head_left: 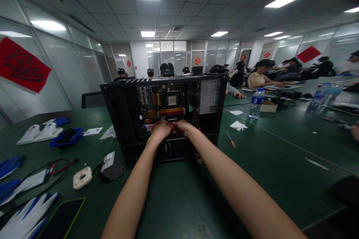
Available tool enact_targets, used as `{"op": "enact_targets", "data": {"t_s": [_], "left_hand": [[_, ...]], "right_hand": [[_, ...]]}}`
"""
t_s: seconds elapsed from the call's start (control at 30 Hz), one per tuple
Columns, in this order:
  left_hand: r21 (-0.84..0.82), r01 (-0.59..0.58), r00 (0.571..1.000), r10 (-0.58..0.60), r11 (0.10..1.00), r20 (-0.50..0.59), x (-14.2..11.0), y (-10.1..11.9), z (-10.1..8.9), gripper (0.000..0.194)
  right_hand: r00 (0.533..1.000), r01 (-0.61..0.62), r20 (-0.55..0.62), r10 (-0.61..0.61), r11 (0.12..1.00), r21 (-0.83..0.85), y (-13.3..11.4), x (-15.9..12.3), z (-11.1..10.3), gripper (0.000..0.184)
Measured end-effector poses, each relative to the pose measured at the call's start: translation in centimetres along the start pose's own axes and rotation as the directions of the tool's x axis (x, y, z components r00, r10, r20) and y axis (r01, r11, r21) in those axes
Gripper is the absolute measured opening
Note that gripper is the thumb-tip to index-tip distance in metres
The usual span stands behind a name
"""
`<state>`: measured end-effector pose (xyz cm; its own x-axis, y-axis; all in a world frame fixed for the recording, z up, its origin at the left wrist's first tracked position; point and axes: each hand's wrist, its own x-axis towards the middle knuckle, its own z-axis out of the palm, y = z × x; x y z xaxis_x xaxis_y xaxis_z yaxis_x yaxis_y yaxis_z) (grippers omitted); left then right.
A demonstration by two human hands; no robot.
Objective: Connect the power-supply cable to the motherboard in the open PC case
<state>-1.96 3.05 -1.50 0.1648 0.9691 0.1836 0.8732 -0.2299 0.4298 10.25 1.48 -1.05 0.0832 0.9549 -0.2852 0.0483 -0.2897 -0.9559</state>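
Note:
A black computer case (165, 153) stands on the table in front of me, its side open towards me. Inside are a motherboard (151, 101) with a bare square processor spot and a grey power supply (209, 97) at the top right. My left hand (162, 129) reaches into the lower middle of the case, fingers closed. Close beside it, my right hand (183, 127) is closed too, its fingertips almost meeting the left ones. Between them shows a thin red cable (173, 130), which both seem to pinch; the fingertips are partly hidden.
Left on the green table are a blue tray (66, 137), white-and-blue gloves (25, 216), a phone (61, 218), a white square device (82, 178) and a dark boxy part (111, 167). Right are a screwdriver (232, 140), crumpled paper (238, 126) and a water bottle (256, 104). Other people sit beyond.

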Motion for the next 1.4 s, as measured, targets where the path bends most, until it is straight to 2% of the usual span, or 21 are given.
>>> {"op": "enact_targets", "data": {"t_s": [0.1, 0.37, 0.77, 1.4], "left_hand": [[0.026, 0.019, 1.000, -0.019, 0.999, -0.017, -0.4, 0.0, -0.2, 0.023], [0.049, -0.040, 0.999, 0.039, 0.998, 0.010, -0.1, -0.2, 0.1, 0.025], [0.121, -0.079, 0.995, 0.087, 0.989, -0.058, -0.3, 0.0, 0.3, 0.026], [0.173, -0.034, 0.997, 0.047, 0.984, -0.067, -1.1, 1.0, -0.5, 0.027]], "right_hand": [[1.000, -0.024, 0.014, 0.024, 1.000, 0.005, 0.1, 0.0, -0.1, 0.028], [0.999, -0.045, 0.006, 0.045, 0.999, 0.004, 0.1, 0.1, -0.1, 0.028], [0.999, -0.047, 0.008, 0.047, 0.999, 0.000, 0.3, -0.1, -0.5, 0.030], [0.999, -0.030, 0.031, 0.030, 0.999, 0.018, 0.0, -0.5, -0.5, 0.032]]}}
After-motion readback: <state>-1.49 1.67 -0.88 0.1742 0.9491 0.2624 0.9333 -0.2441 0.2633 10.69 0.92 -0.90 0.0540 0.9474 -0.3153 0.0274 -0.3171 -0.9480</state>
